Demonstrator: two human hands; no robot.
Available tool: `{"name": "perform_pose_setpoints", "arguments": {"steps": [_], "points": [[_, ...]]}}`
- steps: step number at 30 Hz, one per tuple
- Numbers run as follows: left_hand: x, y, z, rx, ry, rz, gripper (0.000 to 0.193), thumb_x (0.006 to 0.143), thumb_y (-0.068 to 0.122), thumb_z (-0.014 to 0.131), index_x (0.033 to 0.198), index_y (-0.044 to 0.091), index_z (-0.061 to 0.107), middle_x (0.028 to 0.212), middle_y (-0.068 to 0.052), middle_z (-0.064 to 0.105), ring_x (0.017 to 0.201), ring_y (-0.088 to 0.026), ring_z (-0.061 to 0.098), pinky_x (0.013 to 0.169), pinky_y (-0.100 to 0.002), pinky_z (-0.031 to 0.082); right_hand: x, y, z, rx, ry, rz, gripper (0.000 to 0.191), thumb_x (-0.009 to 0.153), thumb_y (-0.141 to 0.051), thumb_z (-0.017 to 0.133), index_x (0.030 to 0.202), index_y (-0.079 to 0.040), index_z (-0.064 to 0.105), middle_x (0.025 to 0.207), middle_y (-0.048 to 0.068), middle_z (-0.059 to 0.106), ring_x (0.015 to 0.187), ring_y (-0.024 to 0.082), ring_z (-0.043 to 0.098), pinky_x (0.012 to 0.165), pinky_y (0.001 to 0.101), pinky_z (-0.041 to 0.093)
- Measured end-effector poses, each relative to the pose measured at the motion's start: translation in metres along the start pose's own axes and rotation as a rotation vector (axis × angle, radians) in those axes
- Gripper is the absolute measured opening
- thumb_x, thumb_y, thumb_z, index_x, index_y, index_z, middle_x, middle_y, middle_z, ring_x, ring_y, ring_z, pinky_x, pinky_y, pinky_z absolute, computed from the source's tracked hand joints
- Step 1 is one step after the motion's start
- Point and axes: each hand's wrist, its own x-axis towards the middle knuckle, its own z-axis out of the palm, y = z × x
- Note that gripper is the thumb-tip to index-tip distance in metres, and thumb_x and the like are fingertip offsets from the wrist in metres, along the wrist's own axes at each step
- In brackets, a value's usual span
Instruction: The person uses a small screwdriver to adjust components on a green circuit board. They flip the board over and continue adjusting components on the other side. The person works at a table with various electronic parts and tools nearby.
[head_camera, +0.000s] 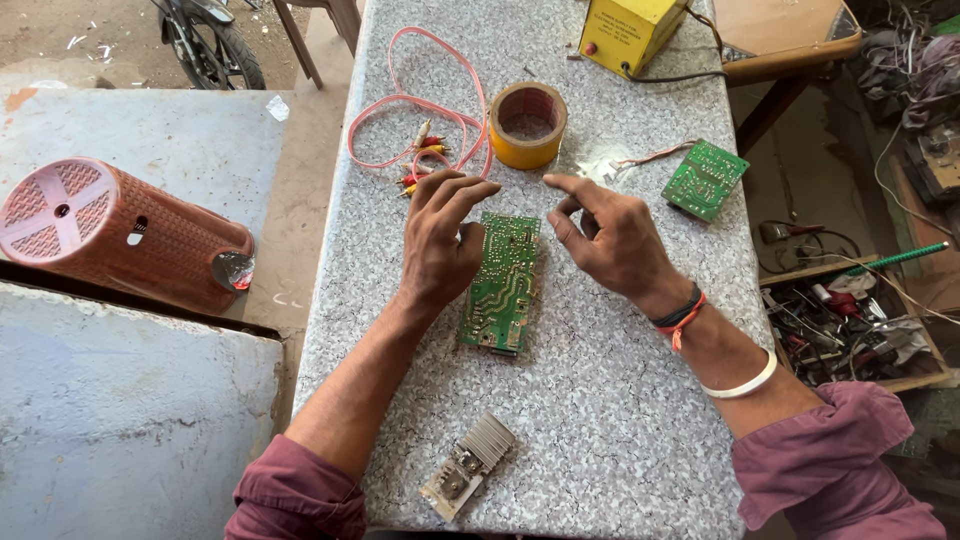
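Head view | left hand (440, 245) curled, fingers resting against the green circuit board's (502, 285) left edge, mid-worktop | right hand (610, 235) loose, empty, just beside the board | judgement: steady both long edges, keep fingertips off solder tracks.

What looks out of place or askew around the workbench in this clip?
The reddish-brown plastic basket lies tipped on its side on the grey slab left of the table, base facing the camera. On the table, the left hand rests on the long green circuit board; the right hand hovers beside it. Nothing spilled.
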Motion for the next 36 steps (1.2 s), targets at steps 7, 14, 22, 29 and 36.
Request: {"name": "perform_pose_setpoints", "arguments": {"steps": [7,14,22,29,36], "points": [[0.002,-0.002,-0.002,-0.054,-0.031,-0.083,0.05,0.075,-0.009,0.053,0.119,0.004,0.072,0.121,-0.011,0.072,0.124,-0.031,0.058,0.111,-0.043,0.045,0.001,-0.005,0.003,0.048,-0.097,-0.077,0.045,0.096,-0.021,0.072,0.138,-0.009,0.063,0.098,0.011,0.077,0.064,0.018,0.067,0.058,0.0325,0.054],[0.001,0.0,-0.003,-0.065,-0.049,-0.088,0.05,0.075,-0.008,0.052,0.119,0.003,0.072,0.121,-0.012,0.072,0.124,-0.031,0.058,0.112,-0.044,0.044,0.0,-0.004,0.003,0.028,-0.149,0.014,0.044,0.094,-0.022,0.073,0.135,-0.011,0.065,0.097,0.01,0.078,0.061,0.021,0.067,0.058,0.0345,0.055],[-0.002,-0.011,0.007,-0.124,-0.054,-0.18,0.047,0.079,-0.007,0.052,0.12,0.005,0.073,0.123,-0.012,0.072,0.126,-0.028,0.058,0.113,-0.044,0.045,-0.001,0.006,0.006,0.0,-0.074,-0.212,0.039,0.098,-0.022,0.073,0.134,-0.009,0.065,0.108,0.013,0.076,0.088,0.024,0.075,0.077,0.0357,0.06],[0.0,-0.009,0.002,-0.337,-0.044,-0.228,0.048,0.082,-0.005,0.048,0.123,0.005,0.071,0.124,-0.012,0.072,0.119,-0.024,0.066,0.101,-0.038,0.054,0.001,-0.002,0.001,0.009,-0.119,0.089,0.038,0.094,-0.022,0.072,0.129,-0.009,0.069,0.096,0.014,0.078,0.066,0.026,0.07,0.063,0.0374,0.057],[-0.001,0.012,0.0,-0.314,-0.14,-0.038,0.03,0.103,0.019,0.063,0.128,0.004,0.069,0.13,-0.015,0.071,0.128,-0.032,0.063,0.111,-0.045,0.049,0.005,0.007,0.002,-0.027,-0.028,0.058,0.034,0.094,-0.022,0.073,0.123,-0.005,0.069,0.1,0.017,0.076,0.083,0.03,0.076,0.072,0.0388,0.059]]}}
